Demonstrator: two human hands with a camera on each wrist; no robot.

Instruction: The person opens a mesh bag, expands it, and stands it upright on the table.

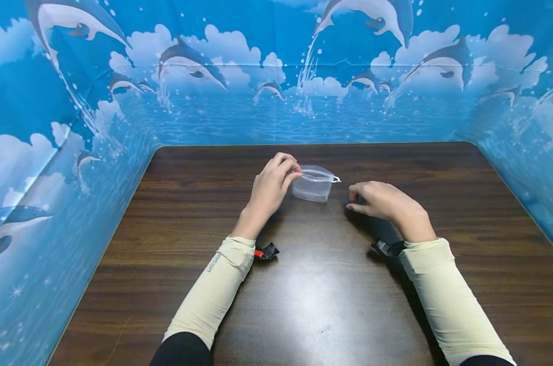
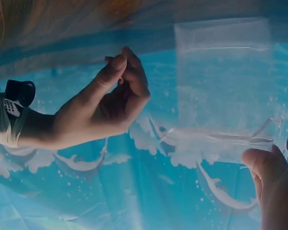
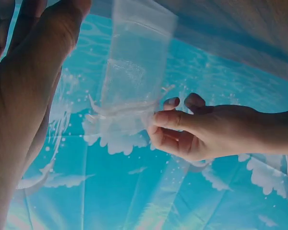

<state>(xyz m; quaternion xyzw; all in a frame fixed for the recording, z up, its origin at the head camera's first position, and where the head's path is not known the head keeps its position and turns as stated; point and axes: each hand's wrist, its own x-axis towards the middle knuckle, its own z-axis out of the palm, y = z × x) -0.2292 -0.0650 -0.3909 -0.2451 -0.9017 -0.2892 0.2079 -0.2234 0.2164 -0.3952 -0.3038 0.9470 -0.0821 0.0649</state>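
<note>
At the left hand [image 1: 271, 185], fingertips pinch the top rim of a small clear zip bag [image 1: 313, 184], thumb and fingers curled onto its near-left corner; the right wrist view shows the same pinch on the zipper strip [image 3: 134, 108]. Bag stands upright on the table [image 1: 331, 305], mouth up, just right of the left hand's fingers. Zipper slider tab [image 1: 335, 179] sticks out on the bag's far side from that hand. Right hand [image 1: 381, 201] sits to the right of the bag, apart from it, fingers loosely curled, holding nothing, fingertips near the tabletop. Both forearms in cream sleeves [image 1: 446, 295], black wrist straps [image 1: 266, 251] below each hand. Beyond the hands, blue dolphin-print backdrop [image 1: 276, 76] wraps the table on three sides.
</note>
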